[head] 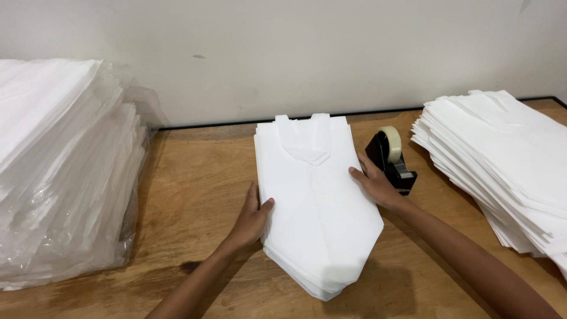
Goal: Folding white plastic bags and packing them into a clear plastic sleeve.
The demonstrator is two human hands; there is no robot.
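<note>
In the centre of the frame the stack of bags [316, 201] is plain white. At right the spread pile of bags [502, 159] is white too. The tape dispenser [391, 160] is black, its roll yellowish-clear. The table [195, 195] shows warm brown wood grain; the upper wall [295, 53] is off-white.

- over on the far left, a tall heap of white sheets [56, 165] sits wrapped in clear plastic film, crinkled and glossy, slumping toward the table's middle.
- on the right, a loose fanned stack of white bags [502, 171] spreads out, its edges stepped like a deck of cards and running off the frame.
- between that stack and the centre, a black tape dispenser [391, 160] stands on the wood, a roll of clear tape seated on top.
- the wooden table [195, 195] shows warm brown grain, with a dark edge strip at the back.
- behind it all, a plain pale wall [295, 53], lightly scuffed.
</note>
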